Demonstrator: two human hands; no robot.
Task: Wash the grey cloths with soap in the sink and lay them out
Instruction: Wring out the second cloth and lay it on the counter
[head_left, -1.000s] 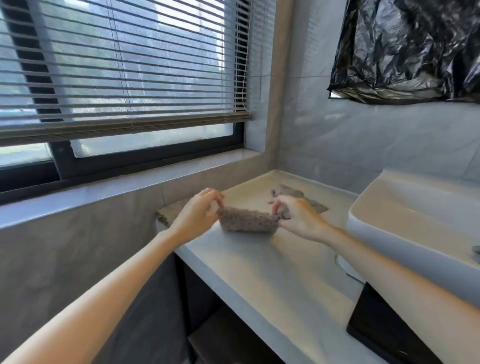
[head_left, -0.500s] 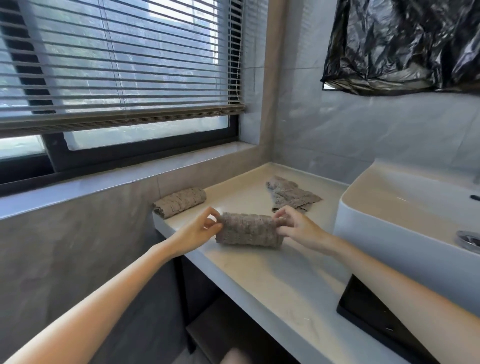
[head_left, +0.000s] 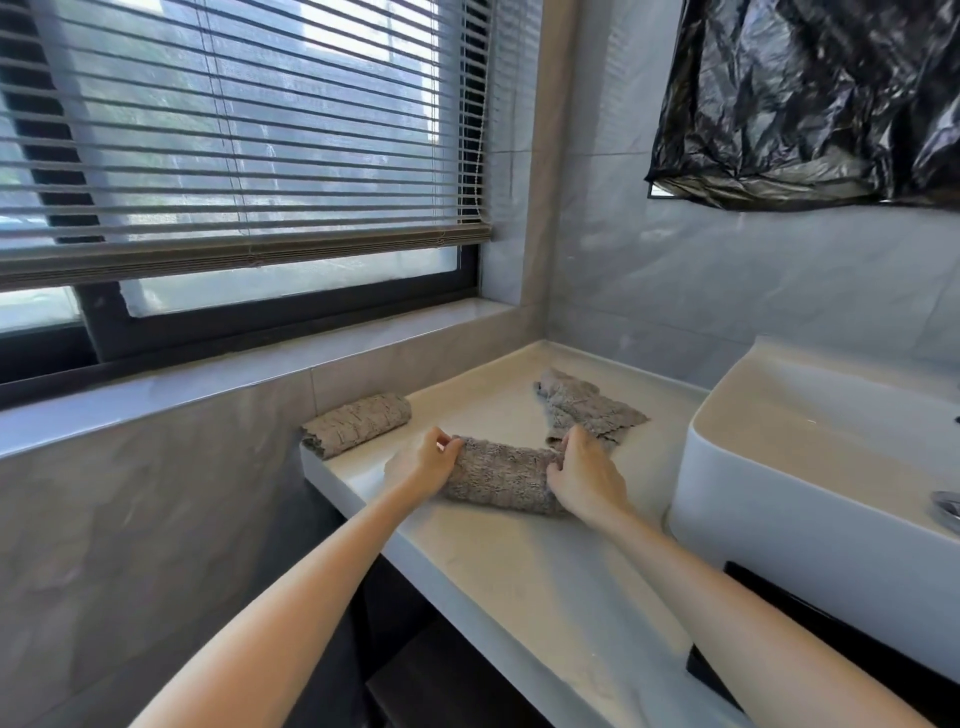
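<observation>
Grey cloth (head_left: 498, 480) now lies rolled on the counter (head_left: 519, 582), left of the sink (head_left: 810, 467); 1 s ago you held it up off the surface. Your left hand (head_left: 426, 465) pinches one end and your right hand (head_left: 587, 480) grips the other, fingers curled on the fabric. Prob. nearly laid out, so release is next. 2nd cloth (head_left: 358, 423), rolled, sits at the counter's left edge; 3rd cloth (head_left: 587, 410) lies crumpled behind. No brand, label or writing readable, incl. on the black bag (head_left: 810, 98).
</observation>
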